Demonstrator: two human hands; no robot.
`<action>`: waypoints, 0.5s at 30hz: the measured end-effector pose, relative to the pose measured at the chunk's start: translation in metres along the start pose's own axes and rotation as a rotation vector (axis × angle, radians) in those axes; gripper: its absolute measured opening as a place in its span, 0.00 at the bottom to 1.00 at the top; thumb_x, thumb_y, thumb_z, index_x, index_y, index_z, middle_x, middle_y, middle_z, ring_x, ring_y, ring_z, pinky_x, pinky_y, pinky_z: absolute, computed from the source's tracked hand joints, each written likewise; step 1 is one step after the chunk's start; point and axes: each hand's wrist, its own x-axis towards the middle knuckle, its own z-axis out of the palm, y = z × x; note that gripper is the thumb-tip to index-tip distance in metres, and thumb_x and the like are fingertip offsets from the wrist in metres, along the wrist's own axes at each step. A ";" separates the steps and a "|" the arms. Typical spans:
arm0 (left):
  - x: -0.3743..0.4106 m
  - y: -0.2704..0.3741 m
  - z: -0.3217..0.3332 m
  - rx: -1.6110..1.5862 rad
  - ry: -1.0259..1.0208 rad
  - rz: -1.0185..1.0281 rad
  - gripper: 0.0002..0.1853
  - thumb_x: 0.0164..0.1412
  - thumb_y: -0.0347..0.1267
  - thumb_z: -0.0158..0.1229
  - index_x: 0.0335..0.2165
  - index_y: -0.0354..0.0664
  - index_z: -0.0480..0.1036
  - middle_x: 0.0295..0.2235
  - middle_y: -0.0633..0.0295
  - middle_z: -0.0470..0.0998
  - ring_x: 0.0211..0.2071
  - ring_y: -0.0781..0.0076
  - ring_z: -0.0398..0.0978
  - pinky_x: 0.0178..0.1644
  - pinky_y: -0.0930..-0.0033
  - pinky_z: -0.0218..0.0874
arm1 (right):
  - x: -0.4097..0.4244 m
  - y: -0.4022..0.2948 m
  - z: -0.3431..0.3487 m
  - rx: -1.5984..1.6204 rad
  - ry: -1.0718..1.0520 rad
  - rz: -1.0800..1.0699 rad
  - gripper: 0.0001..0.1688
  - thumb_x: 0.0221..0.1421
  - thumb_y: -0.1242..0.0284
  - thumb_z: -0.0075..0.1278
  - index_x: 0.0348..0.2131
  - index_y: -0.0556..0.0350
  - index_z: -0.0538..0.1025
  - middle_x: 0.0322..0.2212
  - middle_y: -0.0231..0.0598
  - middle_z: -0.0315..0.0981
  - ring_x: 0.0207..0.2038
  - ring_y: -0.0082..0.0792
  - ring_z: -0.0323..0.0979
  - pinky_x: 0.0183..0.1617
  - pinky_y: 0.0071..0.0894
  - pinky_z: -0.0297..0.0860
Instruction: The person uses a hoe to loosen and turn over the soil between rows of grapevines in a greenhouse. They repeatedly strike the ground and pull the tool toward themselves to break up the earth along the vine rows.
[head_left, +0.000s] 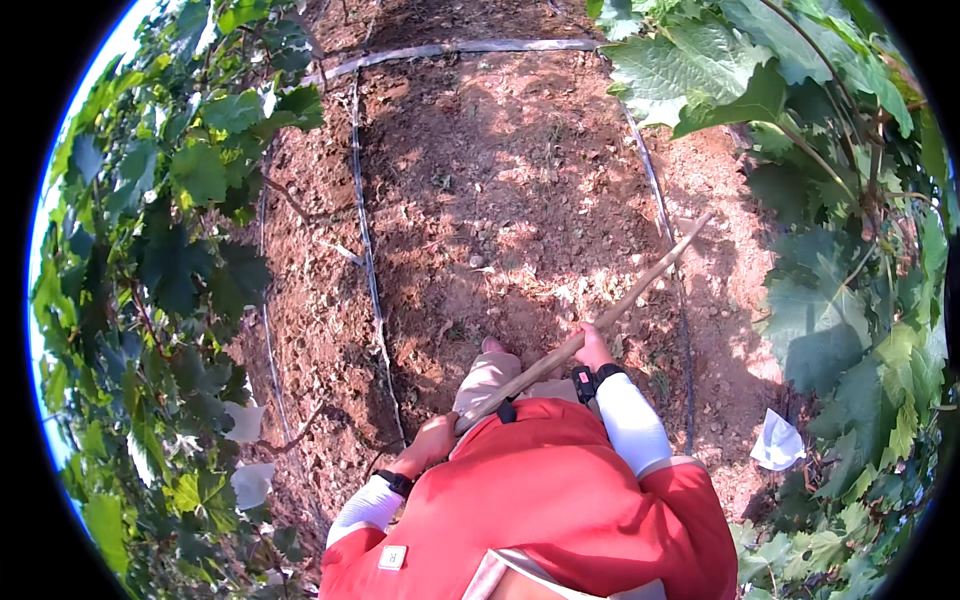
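Observation:
A long wooden handle (630, 298) runs slantwise across the front of my body, from low on the left to the upper right. My left hand (433, 442) grips its lower end beside my waist. Farther up, my right hand (592, 347) is closed around the shaft. The far end reaches over the soil near the right-hand drip line; whether a tool head is fixed there, I cannot tell. Dark bands circle both wrists, and a small black device (583, 384) sits at the right one. Below the handle show a trouser leg (487, 373) and part of a shoe (492, 345).
Leafy grapevines line the left (172, 255) and right (832, 300) of a reddish soil strip (487, 187). Thin irrigation lines run along the left (363, 217) and right (651, 169). A pale pipe (465, 48) crosses ahead. White paper-like pieces hang left (251, 484) and right (778, 441).

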 end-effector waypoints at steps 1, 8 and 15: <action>-0.004 -0.004 0.000 -0.027 0.013 -0.027 0.19 0.47 0.35 0.51 0.38 0.36 0.66 0.32 0.43 0.73 0.36 0.46 0.71 0.39 0.55 0.62 | 0.013 0.002 0.011 0.020 -0.074 0.023 0.07 0.49 0.77 0.46 0.27 0.56 0.62 0.22 0.34 0.59 0.26 0.30 0.61 0.35 0.33 0.65; -0.009 -0.027 -0.050 -0.170 0.107 -0.133 0.21 0.45 0.38 0.55 0.38 0.38 0.67 0.33 0.44 0.73 0.37 0.50 0.71 0.40 0.56 0.62 | 0.085 -0.014 0.133 0.231 0.058 0.407 0.08 0.52 0.71 0.44 0.24 0.56 0.64 0.19 0.38 0.61 0.24 0.35 0.63 0.32 0.39 0.65; 0.013 -0.045 -0.146 -0.207 0.153 -0.155 0.17 0.43 0.35 0.56 0.32 0.34 0.70 0.29 0.44 0.74 0.34 0.48 0.72 0.38 0.58 0.63 | 0.152 -0.003 0.224 0.053 0.048 0.438 0.09 0.54 0.69 0.41 0.27 0.58 0.65 0.22 0.40 0.64 0.28 0.38 0.65 0.33 0.41 0.65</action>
